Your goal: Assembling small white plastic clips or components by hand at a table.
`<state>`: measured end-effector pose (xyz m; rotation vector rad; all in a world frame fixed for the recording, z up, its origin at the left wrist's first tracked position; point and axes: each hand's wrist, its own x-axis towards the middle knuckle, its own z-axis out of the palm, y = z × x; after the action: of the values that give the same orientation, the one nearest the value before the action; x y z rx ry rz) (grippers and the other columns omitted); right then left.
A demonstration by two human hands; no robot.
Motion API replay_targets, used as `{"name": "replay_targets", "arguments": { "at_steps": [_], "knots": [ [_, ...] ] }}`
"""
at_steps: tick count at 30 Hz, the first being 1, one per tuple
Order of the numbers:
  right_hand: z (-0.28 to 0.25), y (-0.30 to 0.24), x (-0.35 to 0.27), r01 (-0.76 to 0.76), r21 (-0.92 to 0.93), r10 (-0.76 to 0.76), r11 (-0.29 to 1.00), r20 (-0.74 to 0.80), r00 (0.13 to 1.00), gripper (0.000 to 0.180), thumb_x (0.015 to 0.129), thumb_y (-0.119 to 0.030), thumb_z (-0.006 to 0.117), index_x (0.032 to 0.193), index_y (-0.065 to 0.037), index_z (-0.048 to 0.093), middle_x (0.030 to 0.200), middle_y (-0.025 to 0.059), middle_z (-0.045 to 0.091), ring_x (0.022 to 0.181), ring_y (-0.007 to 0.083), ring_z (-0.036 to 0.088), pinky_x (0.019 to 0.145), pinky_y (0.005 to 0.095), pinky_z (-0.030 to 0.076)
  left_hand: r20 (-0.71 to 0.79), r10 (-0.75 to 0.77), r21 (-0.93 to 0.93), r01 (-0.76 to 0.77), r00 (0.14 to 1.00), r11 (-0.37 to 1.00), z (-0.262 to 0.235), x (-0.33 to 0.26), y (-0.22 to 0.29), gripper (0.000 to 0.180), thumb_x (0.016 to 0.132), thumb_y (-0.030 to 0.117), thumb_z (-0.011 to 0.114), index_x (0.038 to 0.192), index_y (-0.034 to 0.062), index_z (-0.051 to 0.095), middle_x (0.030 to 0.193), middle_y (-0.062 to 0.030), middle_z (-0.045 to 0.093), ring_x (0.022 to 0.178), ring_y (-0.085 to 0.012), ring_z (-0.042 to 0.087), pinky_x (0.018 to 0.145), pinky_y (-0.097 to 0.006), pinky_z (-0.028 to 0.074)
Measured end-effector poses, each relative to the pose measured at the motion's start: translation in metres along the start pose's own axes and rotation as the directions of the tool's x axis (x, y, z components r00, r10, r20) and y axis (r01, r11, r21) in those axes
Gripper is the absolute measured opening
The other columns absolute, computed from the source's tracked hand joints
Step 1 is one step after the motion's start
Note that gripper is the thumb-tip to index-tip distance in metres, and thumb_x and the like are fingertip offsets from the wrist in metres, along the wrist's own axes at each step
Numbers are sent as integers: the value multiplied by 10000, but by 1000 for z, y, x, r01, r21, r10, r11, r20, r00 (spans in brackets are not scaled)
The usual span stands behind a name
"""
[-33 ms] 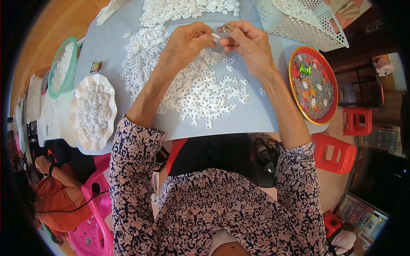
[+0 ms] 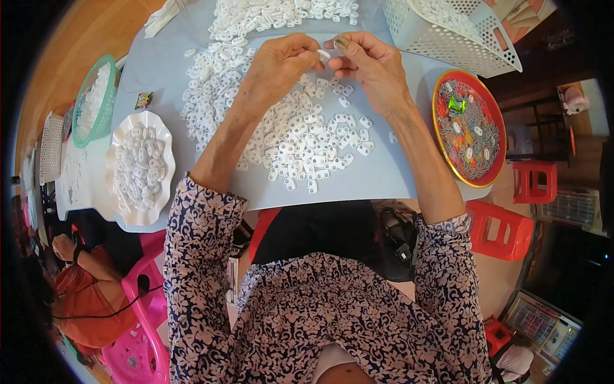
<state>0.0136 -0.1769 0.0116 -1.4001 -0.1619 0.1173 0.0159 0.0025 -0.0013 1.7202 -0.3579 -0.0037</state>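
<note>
Hardly anything had moved since the earlier frame: both hands hung over the table at almost exactly the same spot. The fingers of my left hand [image 2: 281, 63] were pinched, thumb and forefinger, on a small white oval plastic piece [image 2: 324, 55], which poked out toward my right hand [image 2: 377, 69]. On that hand the thumb and forefinger had drawn close together, with the other fingers curled beneath; I could not tell whether they gripped anything.

Below my fingers, nearer to me, a loose heap of small white plastic pieces with two holes each [image 2: 291, 141] spread over the pale blue-grey table [image 2: 377, 182] and ran around to the left of my left fingers. Beyond my fingertips lay another mound of small white pieces [image 2: 281, 16]. Out to the right of my right fingers stood a white perforated plastic basket [image 2: 444, 51] with more white pieces inside. Nearer to me on that side sat a round red tray with a gold rim [image 2: 499, 128], holding slim grey pieces [image 2: 476, 128], a shiny green wrapper [image 2: 456, 104] and a few white ovals. Well left of my fingers was a white scalloped plate [image 2: 167, 150] piled with white oval pieces [image 2: 137, 166].
</note>
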Motion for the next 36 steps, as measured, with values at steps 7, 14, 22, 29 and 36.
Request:
{"name": "replay_targets", "arguments": {
  "at_steps": [7, 14, 22, 29, 36],
  "knots": [
    [3, -1, 0, 37, 105, -39, 994, 23, 999, 150, 878, -131, 630, 951, 0, 643, 868, 65, 675, 708, 122, 654, 602, 229, 539, -50, 8, -133, -14, 999, 991, 6, -4, 4, 145, 869, 127, 558, 893, 0, 625, 724, -33, 638, 649, -61, 520, 585, -221, 403],
    [3, 0, -1, 157, -62, -159, 986, -26, 987, 212, 881, -117, 628, 1056, 3, 636, 874, 43, 656, 741, 102, 607, 668, 229, 505, -15, -159, -389, 141, 987, 911, -2, -3, 5, 193, 876, 172, 558, 851, 2, 646, 730, -53, 622, 675, -109, 535, 630, -236, 424],
    [9, 1, -4, 236, -226, -228, 945, 61, 972, 181, 835, -3, 624, 1016, 7, 609, 834, 46, 654, 712, 86, 617, 654, 216, 510, -2, -142, -488, 123, 990, 864, -4, -3, 3, 206, 879, 184, 564, 833, 2, 648, 723, -56, 608, 675, -129, 534, 640, -240, 433],
    [7, 3, -3, 244, -220, -225, 945, 106, 968, 202, 829, -1, 629, 1021, 6, 570, 819, 51, 653, 702, 83, 617, 642, 219, 506, 29, -139, -472, 136, 990, 871, -3, -3, 4, 212, 884, 195, 564, 831, 7, 646, 716, -51, 604, 678, -121, 535, 649, -245, 442],
    [7, -3, -5, 219, -263, -183, 940, 155, 971, 261, 825, 23, 605, 1073, 12, 525, 796, 51, 648, 683, 83, 611, 619, 222, 496, 95, -105, -415, 135, 990, 900, -9, 0, -2, 217, 890, 204, 556, 833, 15, 644, 717, -46, 605, 687, -116, 537, 652, -243, 442]
  ]
}}
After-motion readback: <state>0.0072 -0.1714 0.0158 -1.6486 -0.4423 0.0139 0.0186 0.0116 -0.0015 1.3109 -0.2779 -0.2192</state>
